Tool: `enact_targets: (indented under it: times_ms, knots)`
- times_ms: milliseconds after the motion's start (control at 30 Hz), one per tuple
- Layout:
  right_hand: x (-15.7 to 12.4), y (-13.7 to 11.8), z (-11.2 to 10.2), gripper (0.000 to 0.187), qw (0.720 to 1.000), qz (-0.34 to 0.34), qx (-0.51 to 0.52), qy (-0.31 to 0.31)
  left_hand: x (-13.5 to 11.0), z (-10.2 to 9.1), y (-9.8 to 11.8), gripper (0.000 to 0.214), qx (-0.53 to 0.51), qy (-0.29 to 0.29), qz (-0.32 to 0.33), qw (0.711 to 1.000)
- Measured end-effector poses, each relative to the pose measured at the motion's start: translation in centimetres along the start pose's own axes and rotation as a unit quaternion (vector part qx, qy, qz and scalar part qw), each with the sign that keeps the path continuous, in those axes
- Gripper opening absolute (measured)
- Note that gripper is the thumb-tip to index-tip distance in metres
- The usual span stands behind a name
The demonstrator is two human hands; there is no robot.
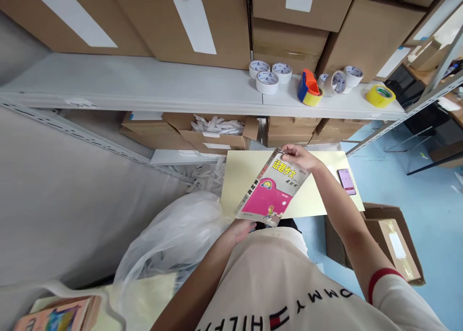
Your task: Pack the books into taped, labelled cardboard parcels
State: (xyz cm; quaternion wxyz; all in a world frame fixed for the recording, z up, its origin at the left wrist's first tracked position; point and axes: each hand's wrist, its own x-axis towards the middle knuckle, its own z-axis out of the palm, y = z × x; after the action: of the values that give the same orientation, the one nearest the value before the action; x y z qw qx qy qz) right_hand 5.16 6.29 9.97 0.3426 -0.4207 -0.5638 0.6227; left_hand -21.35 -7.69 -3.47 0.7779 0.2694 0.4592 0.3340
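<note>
A paperback book (269, 191) with a pink and grey cover and yellow Chinese characters is held tilted above a pale yellow tabletop (233, 177). My right hand (298, 156) is closed on its top edge, thumb on the front cover. At the lower edge is my left hand (241, 229), its fingers partly hidden beneath the book, which it holds from below. The spine faces left. On the right part of the tabletop lies a phone (347, 181) with a pinkish screen.
Ahead stands a metal shelf (173, 83) with cardboard boxes (213, 22), white tape rolls (266, 83), a tape dispenser (310, 87) and a yellow tape roll (380, 96). A plastic bag (173, 230) bulges at left, near stacked books (54, 316). An open carton (412, 254) sits on the floor at right.
</note>
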Motion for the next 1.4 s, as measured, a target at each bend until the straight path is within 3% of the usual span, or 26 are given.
enact_targets:
  times_ms: [133,233,333,533,633,700,800,900,1000,1300,1400]
  knots:
    - [0.2,-0.7,0.5,0.030,0.999,0.024,-0.043,-0.001,0.0,-0.2,2.6,0.052,-0.064,0.024,0.052,0.996]
    - [0.8,-0.5,1.0,0.028,0.997,0.027,-0.068,0.010,0.0,0.3,4.2,0.050,0.040,0.026,0.117,0.992]
    - [1.4,0.2,1.2,0.025,0.997,0.028,-0.061,0.024,0.0,1.3,4.3,0.042,0.125,0.065,0.154,0.978]
    - [-1.0,0.5,-1.4,0.031,0.994,0.105,-0.023,0.000,-0.7,2.1,3.5,0.054,0.041,0.059,0.135,0.988]
    - [-3.7,1.3,-1.9,0.042,0.991,0.117,0.047,0.047,-1.1,2.4,3.6,0.057,0.005,0.061,0.119,0.991]
    - [-5.4,2.7,-0.7,0.053,0.983,0.085,0.116,0.112,-1.2,2.7,3.5,0.058,-0.009,0.064,0.114,0.991]
    - [-8.0,5.2,2.9,0.063,0.968,0.055,0.170,0.176,-0.9,3.2,3.3,0.058,-0.027,0.070,0.117,0.990]
    - [-10.4,7.2,6.7,0.062,0.968,0.073,0.169,0.172,-0.4,3.5,3.1,0.057,-0.036,0.074,0.126,0.989]
    - [-11.9,7.9,8.5,0.066,0.969,0.085,0.167,0.160,-0.2,3.8,3.1,0.057,-0.034,0.078,0.141,0.986]
    - [-13.1,8.1,5.5,0.068,0.965,0.080,0.163,0.191,0.1,4.5,3.1,0.063,0.100,0.091,0.165,0.977]
    - [-13.5,8.4,4.5,0.065,0.965,0.084,0.165,0.187,0.2,4.5,3.0,0.055,0.135,0.096,0.186,0.968]
